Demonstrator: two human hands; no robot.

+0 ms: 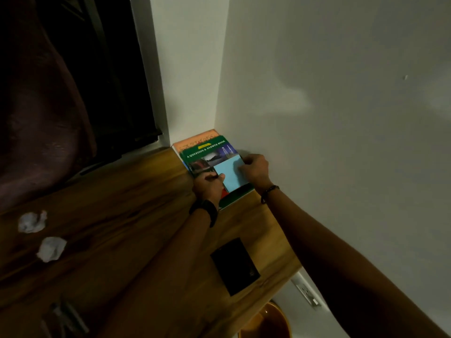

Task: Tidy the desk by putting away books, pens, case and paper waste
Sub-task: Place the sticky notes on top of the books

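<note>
Both my hands work at the counter's (122, 191) far corner: the left hand (208, 185) curls its fingers round the green book's (207, 148) edge, and the right hand (253, 170) grips the blue booklet (230, 178) lying on it, beside the wall (317, 142).
</note>
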